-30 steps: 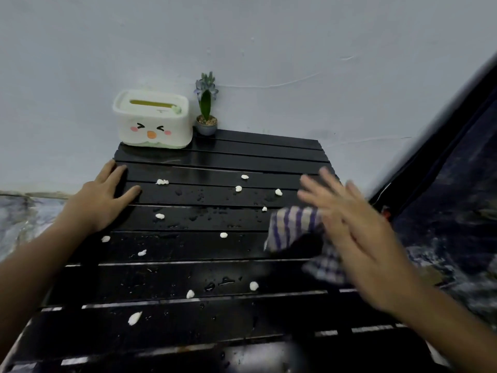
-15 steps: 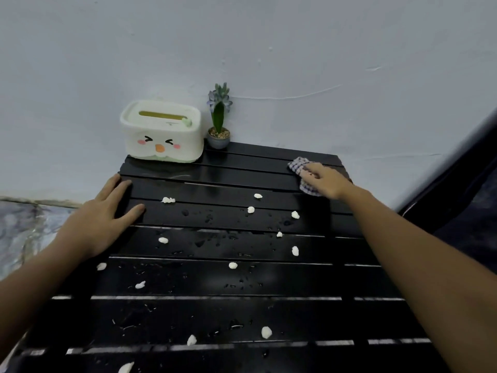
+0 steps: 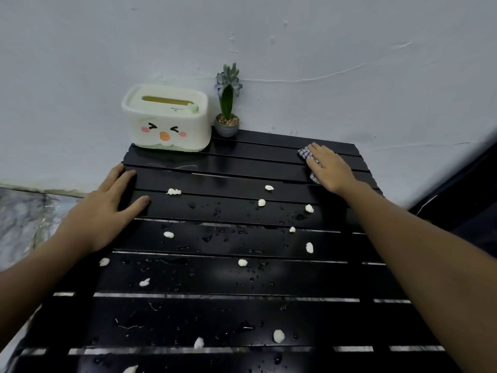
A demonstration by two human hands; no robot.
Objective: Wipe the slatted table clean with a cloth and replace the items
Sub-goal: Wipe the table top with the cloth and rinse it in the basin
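The black slatted table (image 3: 242,313) is wet with droplets and dotted with several white crumbs (image 3: 309,247). My right hand (image 3: 329,168) lies flat on a checked purple-and-white cloth (image 3: 305,152) at the far right corner, covering most of it. My left hand (image 3: 107,208) rests flat on the table's left edge, fingers apart, holding nothing. A white tissue box with a cartoon face (image 3: 166,118) and a small potted plant (image 3: 228,103) stand at the far edge against the wall.
A pale wall (image 3: 295,36) runs directly behind the table. A marbled floor (image 3: 24,219) shows to the left. A dark surface (image 3: 473,200) lies to the right of the table.
My right hand carried the cloth from the middle right of the table up to the far right corner and pressed it flat there. My left hand stayed in place.
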